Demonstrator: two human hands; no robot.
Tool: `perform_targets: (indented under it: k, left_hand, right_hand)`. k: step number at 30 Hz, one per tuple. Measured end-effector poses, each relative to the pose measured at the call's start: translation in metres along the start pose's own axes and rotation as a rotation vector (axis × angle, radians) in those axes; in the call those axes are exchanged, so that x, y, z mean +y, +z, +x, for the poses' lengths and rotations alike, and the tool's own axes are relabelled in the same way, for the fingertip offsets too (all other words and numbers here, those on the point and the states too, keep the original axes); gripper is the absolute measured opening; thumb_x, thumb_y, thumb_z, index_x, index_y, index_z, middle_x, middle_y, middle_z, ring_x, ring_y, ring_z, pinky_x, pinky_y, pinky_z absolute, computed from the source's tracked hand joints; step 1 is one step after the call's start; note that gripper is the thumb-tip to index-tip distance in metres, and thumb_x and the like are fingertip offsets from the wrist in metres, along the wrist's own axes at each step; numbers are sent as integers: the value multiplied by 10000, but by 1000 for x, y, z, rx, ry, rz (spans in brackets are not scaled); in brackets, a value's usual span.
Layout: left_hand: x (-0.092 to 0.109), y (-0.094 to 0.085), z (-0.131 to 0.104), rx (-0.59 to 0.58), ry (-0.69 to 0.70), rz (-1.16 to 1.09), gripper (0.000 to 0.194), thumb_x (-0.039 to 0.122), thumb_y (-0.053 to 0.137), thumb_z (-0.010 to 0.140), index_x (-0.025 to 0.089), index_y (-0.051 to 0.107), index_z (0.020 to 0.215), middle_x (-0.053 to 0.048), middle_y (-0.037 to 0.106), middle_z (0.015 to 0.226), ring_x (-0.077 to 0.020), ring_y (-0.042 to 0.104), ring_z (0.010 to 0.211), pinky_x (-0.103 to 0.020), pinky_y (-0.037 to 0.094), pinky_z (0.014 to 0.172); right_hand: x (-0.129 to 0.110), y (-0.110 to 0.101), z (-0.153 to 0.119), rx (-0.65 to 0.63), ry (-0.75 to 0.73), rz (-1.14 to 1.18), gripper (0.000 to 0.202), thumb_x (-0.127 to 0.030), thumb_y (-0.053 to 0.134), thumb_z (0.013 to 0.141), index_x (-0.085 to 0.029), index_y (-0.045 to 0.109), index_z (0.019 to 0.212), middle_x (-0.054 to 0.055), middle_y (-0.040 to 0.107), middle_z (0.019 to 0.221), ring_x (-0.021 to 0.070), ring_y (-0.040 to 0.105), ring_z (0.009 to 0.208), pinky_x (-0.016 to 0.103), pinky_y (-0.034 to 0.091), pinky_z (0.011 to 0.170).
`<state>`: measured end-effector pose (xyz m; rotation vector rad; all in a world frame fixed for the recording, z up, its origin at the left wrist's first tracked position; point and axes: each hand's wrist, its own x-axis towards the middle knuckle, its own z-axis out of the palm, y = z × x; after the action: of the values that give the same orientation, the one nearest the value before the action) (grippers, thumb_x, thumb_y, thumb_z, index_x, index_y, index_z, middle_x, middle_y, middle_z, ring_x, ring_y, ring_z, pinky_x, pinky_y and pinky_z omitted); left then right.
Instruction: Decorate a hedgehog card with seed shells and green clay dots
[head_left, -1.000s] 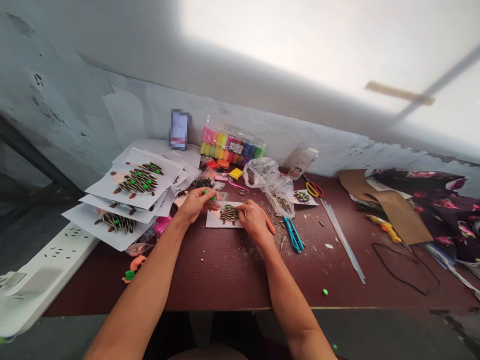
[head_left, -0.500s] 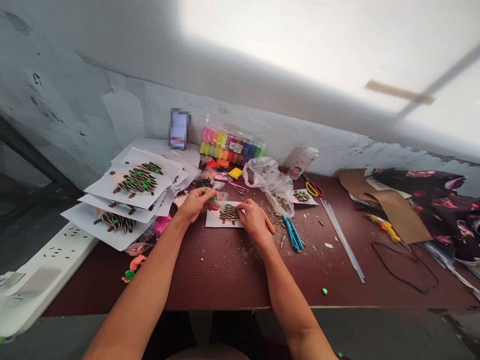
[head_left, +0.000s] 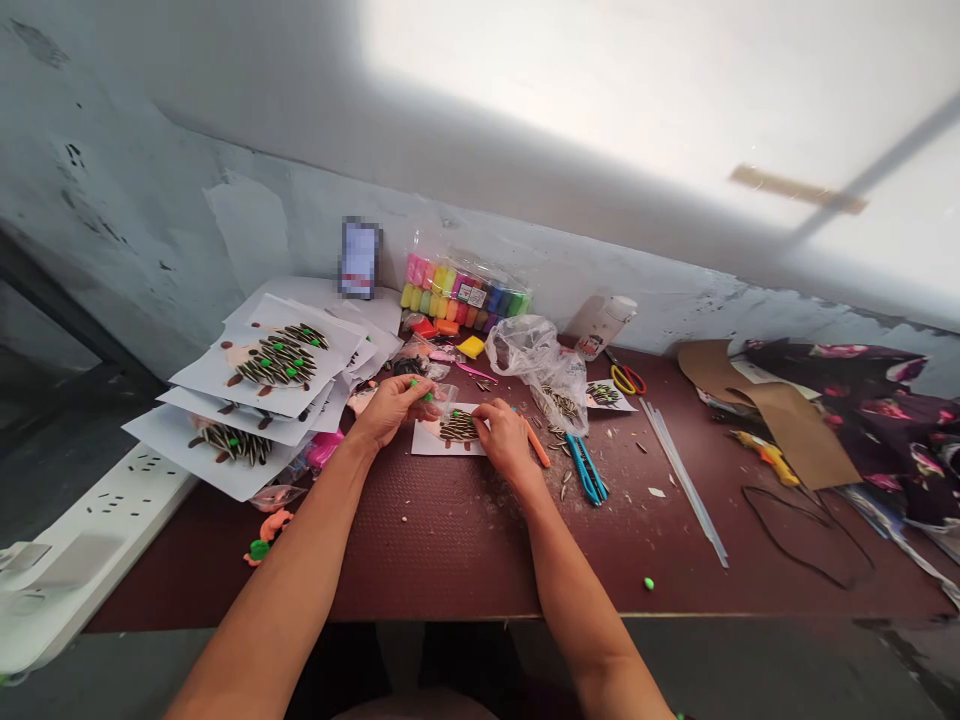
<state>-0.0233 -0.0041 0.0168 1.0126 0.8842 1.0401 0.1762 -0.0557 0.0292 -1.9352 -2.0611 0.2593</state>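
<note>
In front of me lies a white card [head_left: 427, 441] bearing a hedgehog figure [head_left: 457, 427] with a peach clay face and spines of striped sunflower seeds. My left hand [head_left: 394, 408] is closed on a small clear plastic bag [head_left: 442, 397] with bright green clay in it, held over the card's left side. At the card's right edge my right hand [head_left: 504, 432] has its fingers pinched together on the seed spines; whatever sits between the fingertips is hidden. An orange stick-like tool [head_left: 538, 447] lies just right of that hand, beside a blue utility knife [head_left: 587, 469].
Stacked hedgehog cards [head_left: 281, 390] stand at left by a white power strip [head_left: 112, 535]. Behind are a pack of coloured clay [head_left: 465, 295], a plastic bag of seeds [head_left: 551, 375] and a bottle [head_left: 606, 327]. Scissors [head_left: 626, 378], glue sticks [head_left: 686, 485] and a glue gun [head_left: 769, 455] lie right.
</note>
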Motion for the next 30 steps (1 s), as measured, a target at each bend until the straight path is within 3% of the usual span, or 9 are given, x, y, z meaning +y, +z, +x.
perform_targets:
  k: [8,20,25,30]
  left_hand:
    - [2,1,-1,8,-4,-28,497,556,853,638,137,633,792,-99,757,928,-134,673,578,-259,579,542]
    - [1,0,0,17,-6,-44,471,531,855,643,137,636,780,-93,752,904,-134,669,573,-263,577,543]
    - [1,1,-1,21,-9,-64,480,523,869,625,131,639,778,-88,747,888,-129,665,570,-258,574,539]
    - [-1,6,-1,0,-12,-36,493,551,859,627,136,650,792,-84,749,851,-141,663,574,-278,580,565]
  right_hand:
    - [0,1,0,7,-22,5,200,-172,548,935,-210,743,954,48,681,946,169,626,885,236,390,719]
    - [-1,-2,-1,-3,-27,32,336,-119,510,872,-218,757,1078,73,688,1032,189,643,929,248,447,769]
    - [-1,2,1,129,-42,304,227,-187,528,875,-183,739,958,57,708,936,173,635,828,259,472,757]
    - [-5,14,4,46,-29,669,269,-379,538,895,-173,701,839,8,654,685,136,561,599,229,427,579]
